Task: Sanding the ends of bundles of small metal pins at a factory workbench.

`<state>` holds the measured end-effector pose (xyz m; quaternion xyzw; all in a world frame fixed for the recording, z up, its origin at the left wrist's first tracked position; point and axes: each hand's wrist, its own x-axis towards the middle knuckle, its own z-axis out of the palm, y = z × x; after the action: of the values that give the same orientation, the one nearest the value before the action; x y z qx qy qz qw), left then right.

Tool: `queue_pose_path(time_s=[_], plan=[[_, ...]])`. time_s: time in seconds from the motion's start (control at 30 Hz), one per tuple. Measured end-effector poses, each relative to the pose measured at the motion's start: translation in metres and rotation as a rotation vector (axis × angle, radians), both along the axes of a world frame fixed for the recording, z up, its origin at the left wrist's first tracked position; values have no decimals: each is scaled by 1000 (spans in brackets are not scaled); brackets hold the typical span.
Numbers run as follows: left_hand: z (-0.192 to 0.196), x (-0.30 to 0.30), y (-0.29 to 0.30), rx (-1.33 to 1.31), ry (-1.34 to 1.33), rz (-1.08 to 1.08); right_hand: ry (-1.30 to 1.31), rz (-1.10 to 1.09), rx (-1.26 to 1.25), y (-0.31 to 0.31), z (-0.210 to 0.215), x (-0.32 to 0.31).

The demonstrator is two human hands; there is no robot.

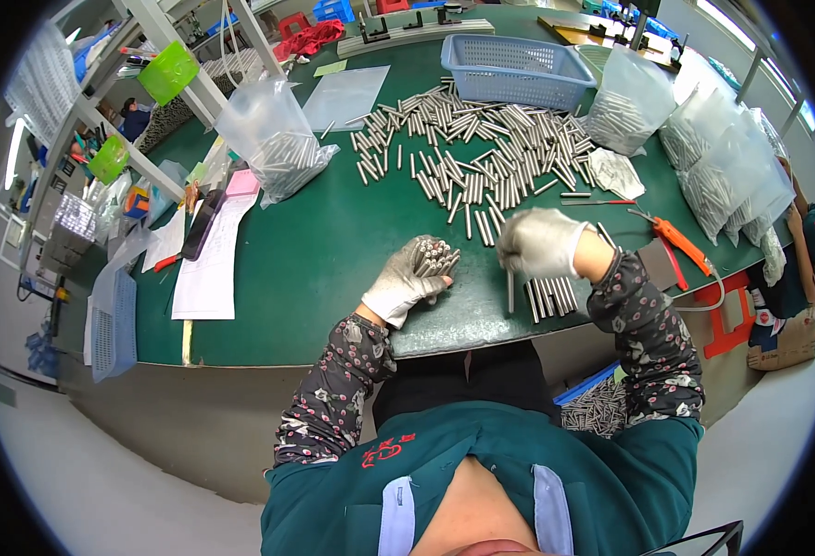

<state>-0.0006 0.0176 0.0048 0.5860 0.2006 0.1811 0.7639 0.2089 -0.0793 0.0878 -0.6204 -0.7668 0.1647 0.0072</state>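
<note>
My left hand (406, 281), in a white glove, is closed round a bundle of short metal pins (437, 258) near the table's front edge. To its right my right hand (539, 243), gloved too, pinches one metal pin (510, 291), which points down toward the table top. Beside that hand, a neat row of pins (550, 298) lies side by side close to the edge. Beyond both hands spreads a big loose pile of the same pins (486, 153) on the green table (305, 278).
A blue basket (519, 82) stands behind the pile. Bags of pins sit at left (282, 157) and right (623, 111). An orange corded tool (684, 243) and a red-handled tool (602, 201) lie at right. Papers (213, 264) lie left; a bin of pins (598, 410) stands below the table.
</note>
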Motion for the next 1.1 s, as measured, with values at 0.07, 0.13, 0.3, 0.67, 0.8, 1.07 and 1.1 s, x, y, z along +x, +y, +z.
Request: queue_pose_path(time_s=[0.07, 0.13, 0.3, 0.67, 0.8, 1.07, 1.1], plan=[[1, 1, -1, -4, 4, 4, -151, -39, -107, -7, -14, -2], [2, 1, -1, -3, 13, 9, -209, -43, -169, -8, -20, 0], [3, 1, -1, -19, 20, 17, -112, -94, 107, -8, -17, 2], [-8, -1, -3, -63, -75, 8, 556, -375, 107, 5, -32, -43], [-28, 4, -4, 113, -167, 80, 658, -301, 277, 6, -40, -56], [-14, 9, -3, 357, 87, 90, 606, -330, 226, 8, -49, -53], [-14, 11, -5, 357, 75, 116, 661, -335, 226, 8, -54, -51]])
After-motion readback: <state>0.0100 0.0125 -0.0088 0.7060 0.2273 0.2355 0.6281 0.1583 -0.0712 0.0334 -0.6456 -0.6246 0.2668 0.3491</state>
